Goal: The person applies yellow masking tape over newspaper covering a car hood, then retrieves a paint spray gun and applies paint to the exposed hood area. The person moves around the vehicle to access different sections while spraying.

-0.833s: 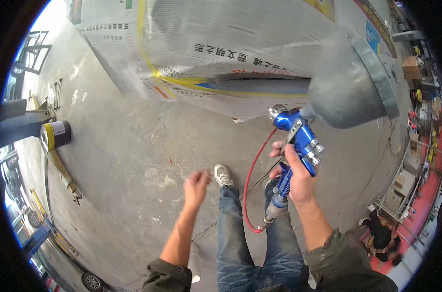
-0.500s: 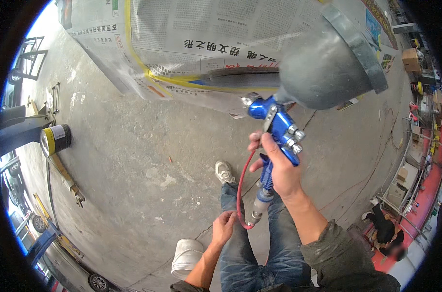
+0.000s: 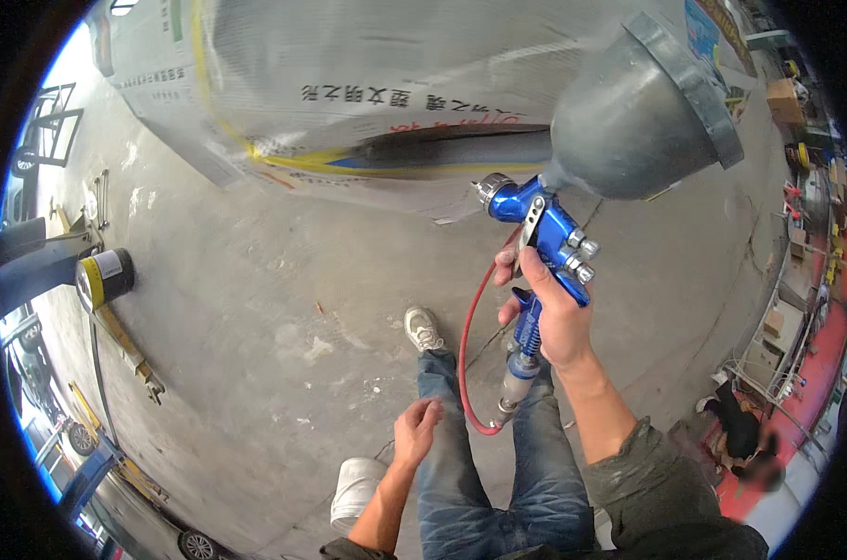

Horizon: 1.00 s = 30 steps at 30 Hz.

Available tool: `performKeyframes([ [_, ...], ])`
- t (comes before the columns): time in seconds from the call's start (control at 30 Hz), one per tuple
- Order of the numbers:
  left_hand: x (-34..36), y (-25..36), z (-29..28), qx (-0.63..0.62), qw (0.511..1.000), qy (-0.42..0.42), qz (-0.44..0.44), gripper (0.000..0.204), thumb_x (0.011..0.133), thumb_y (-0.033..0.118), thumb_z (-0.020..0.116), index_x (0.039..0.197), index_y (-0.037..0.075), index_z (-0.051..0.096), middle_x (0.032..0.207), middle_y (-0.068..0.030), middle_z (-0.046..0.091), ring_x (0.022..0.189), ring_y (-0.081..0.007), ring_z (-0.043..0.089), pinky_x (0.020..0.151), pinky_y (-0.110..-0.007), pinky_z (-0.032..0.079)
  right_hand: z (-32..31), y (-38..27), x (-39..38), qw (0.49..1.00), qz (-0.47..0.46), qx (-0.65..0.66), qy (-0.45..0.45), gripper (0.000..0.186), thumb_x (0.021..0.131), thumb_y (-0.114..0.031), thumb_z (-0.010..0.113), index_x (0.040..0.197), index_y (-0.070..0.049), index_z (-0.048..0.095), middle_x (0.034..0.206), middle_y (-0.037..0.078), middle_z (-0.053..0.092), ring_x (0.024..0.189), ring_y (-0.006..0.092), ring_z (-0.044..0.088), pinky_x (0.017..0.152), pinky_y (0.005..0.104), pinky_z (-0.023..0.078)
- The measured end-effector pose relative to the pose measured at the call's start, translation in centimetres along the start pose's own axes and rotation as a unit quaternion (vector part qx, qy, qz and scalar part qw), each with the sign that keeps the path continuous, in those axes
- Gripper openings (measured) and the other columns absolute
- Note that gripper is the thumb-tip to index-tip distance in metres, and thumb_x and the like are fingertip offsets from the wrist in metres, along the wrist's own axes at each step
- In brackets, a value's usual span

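My right hand (image 3: 556, 317) is wrapped round the handle of a blue spray gun (image 3: 547, 233), fingers at its trigger. A big grey cup (image 3: 619, 117) sits on top of the gun, tilted to the right. The gun's silver nozzle points left, below a narrow uncovered strip (image 3: 461, 149) in a newspaper-masked panel (image 3: 330, 56) edged with yellow tape. From the base of the handle a red hose (image 3: 463, 350) loops upward, passing behind my fingers. My left hand (image 3: 417, 431) hangs over my left leg, fingers loosely curled together, just left of the hose and apart from it; nothing shows in it.
A black-and-yellow can (image 3: 106, 278) rests by a blue lift arm (image 3: 41, 271) at the left. A white bucket (image 3: 356, 490) stands beside my left forearm. Boxes and clutter line the right wall, where another person (image 3: 736, 425) is low down near a red strip (image 3: 792, 411).
The spray gun and my right hand have shifted slightly right. My left hand has moved a little left and up, away from the hose. The masked panel's newsprint looks more hazy now.
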<state>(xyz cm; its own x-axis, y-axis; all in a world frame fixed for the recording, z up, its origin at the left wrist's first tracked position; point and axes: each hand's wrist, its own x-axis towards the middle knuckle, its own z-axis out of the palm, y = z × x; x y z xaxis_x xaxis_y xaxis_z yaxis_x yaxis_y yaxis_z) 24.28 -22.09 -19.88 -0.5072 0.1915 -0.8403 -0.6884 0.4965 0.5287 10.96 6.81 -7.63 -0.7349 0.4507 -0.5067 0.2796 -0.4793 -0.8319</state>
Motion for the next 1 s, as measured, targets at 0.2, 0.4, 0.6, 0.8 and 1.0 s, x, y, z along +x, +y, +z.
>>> performKeyframes([
  [0.2,0.1,-0.3,1.8,-0.034,0.999,-0.014,0.008,0.032,0.100,0.026,0.061,0.109,-0.002,0.071,0.085,-0.0067,0.072,0.078,-0.0112,0.065,0.072,-0.027,0.052,-4.3,-0.5,0.6,0.998,-0.012,0.032,0.044,0.023,0.098,-0.022,0.065,0.105,0.000,0.067,0.096,0.008,0.069,0.083,0.0139,0.065,0.051,0.0279,0.056],
  [0.4,0.1,2.0,3.4,0.057,0.998,-0.031,-0.018,0.032,0.101,0.026,0.060,0.110,-0.004,0.070,0.094,-0.0085,0.073,0.084,-0.0141,0.068,0.076,-0.028,0.053,-8.8,-0.9,1.5,0.998,-0.023,-0.002,0.053,0.023,0.099,-0.025,0.062,0.111,-0.006,0.061,0.098,0.007,0.067,0.084,0.0145,0.063,0.050,0.0266,0.052],
  [0.6,0.5,1.0,5.2,0.067,0.998,-0.020,0.006,0.032,0.100,0.027,0.062,0.106,-0.003,0.072,0.081,-0.0057,0.070,0.075,-0.0112,0.063,0.071,-0.028,0.051,-12.8,-2.0,2.5,0.996,-0.024,-0.019,0.083,0.023,0.099,-0.025,0.062,0.111,-0.006,0.062,0.097,0.007,0.068,0.085,0.0143,0.063,0.050,0.0272,0.052],
  [0.8,0.6,2.5,7.1,0.051,0.998,-0.024,-0.003,0.030,0.100,0.026,0.062,0.105,-0.003,0.072,0.081,-0.0045,0.070,0.075,-0.0104,0.062,0.071,-0.027,0.050,-16.9,-3.1,4.0,0.993,-0.029,-0.015,0.118,0.022,0.097,-0.025,0.065,0.108,-0.006,0.064,0.096,0.006,0.069,0.082,0.0140,0.064,0.050,0.0278,0.053],
  [1.0,0.7,3.6,8.6,0.031,0.999,-0.033,0.000,0.030,0.100,0.026,0.062,0.106,-0.002,0.072,0.081,-0.0039,0.070,0.075,-0.0097,0.062,0.071,-0.026,0.050,-20.4,-4.2,5.6,0.989,-0.045,-0.037,0.139,0.021,0.098,-0.027,0.063,0.109,-0.008,0.064,0.096,0.005,0.069,0.084,0.0123,0.062,0.051,0.0273,0.051],
])
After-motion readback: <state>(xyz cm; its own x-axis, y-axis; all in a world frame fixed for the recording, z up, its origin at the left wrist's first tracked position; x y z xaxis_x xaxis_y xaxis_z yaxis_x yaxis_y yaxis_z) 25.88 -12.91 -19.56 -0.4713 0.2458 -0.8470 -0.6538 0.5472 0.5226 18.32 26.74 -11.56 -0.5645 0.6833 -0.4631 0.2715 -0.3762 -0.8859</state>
